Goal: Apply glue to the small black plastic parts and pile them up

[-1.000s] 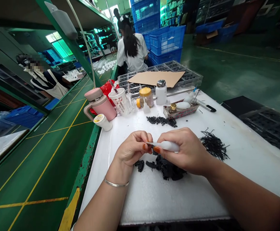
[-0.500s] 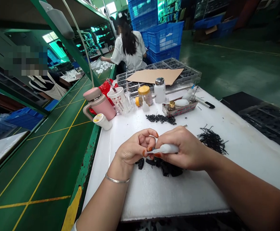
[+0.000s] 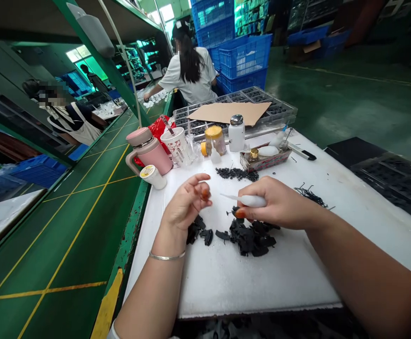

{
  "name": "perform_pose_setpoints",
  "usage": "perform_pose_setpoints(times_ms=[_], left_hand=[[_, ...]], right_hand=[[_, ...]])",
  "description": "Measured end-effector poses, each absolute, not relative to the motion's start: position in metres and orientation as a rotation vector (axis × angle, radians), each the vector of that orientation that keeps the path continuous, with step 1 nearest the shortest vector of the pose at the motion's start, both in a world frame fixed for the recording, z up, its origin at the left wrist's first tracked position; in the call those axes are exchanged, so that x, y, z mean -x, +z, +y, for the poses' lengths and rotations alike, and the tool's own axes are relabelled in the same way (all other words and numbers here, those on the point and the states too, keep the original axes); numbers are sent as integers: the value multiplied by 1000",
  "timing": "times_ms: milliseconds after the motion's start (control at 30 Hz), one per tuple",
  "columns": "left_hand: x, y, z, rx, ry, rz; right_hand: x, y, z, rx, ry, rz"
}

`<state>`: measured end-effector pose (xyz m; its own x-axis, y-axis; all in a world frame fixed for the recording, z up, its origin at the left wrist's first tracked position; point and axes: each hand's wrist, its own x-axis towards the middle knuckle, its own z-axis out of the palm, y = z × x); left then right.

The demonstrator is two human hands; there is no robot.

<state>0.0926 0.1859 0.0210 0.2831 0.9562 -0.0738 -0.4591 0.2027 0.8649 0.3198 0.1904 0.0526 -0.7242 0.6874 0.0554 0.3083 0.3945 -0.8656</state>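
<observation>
Head camera: looks forward and down over a white bench (image 3: pixel 262 287).
Left hand (image 3: pixel 177 207): loosely curled above the bench, index finger raised apart from the others; whether anything sits between thumb and fingers cannot be told.
Right hand (image 3: pixel 285 202): closed around a white squeeze bottle (image 3: pixel 254 201), with a small dark piece (image 3: pixel 234 212) at the thumb tip.
Squeeze bottle: lies roughly level in the right hand, its thin nozzle pointing toward the left hand and apart from it.
Black parts (image 3: pixel 250 239): heaped on the bench below the right hand; a few loose pieces (image 3: pixel 207 237) lie near the left wrist.
Black rings (image 3: pixel 237 174): a loose spread beyond the hands, in front of a narrow box (image 3: pixel 269 163).
Black rods (image 3: pixel 311 195): a pile beside the right wrist, partly hidden by it.
Far edge: a pink mug (image 3: pixel 154 155), a paper cup (image 3: pixel 175 147), a yellow-lidded jar (image 3: pixel 215 141) and a metal-capped bottle (image 3: pixel 236 136).
Small tub (image 3: pixel 156 179): white, tilted, just beside the mug.
Behind: cardboard (image 3: pixel 230 113) on compartmented trays (image 3: pixel 283 114).
Background: a co-worker in a white top (image 3: pixel 196 75), near blue crates (image 3: pixel 244 59).
</observation>
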Motion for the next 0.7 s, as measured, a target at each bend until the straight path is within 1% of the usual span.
perform_pose_setpoints(times_ms=[100, 200, 267, 400, 467, 567, 700], left_hand=[[-72, 28, 191, -847, 1320, 868], [-56, 35, 192, -1022, 1333, 1126], [-50, 38, 191, -1257, 1165, 1336], [-48, 37, 186, -1689, 482, 1587], [-50, 34, 185, -1811, 234, 1641], [-54, 29, 186, -1910, 78, 1659], [-51, 24, 189, -1896, 104, 1572]], right_hand=[[-327, 49, 196, 853, 1389, -2471], [-330, 41, 200, 911, 1346, -2648], [-332, 38, 203, 998, 1294, -2670], [-337, 42, 210, 1066, 1270, -2554], [-339, 46, 213, 1110, 1187, -2475], [-340, 50, 215, 1231, 1002, -2342], [-337, 51, 215, 1268, 873, -2218]])
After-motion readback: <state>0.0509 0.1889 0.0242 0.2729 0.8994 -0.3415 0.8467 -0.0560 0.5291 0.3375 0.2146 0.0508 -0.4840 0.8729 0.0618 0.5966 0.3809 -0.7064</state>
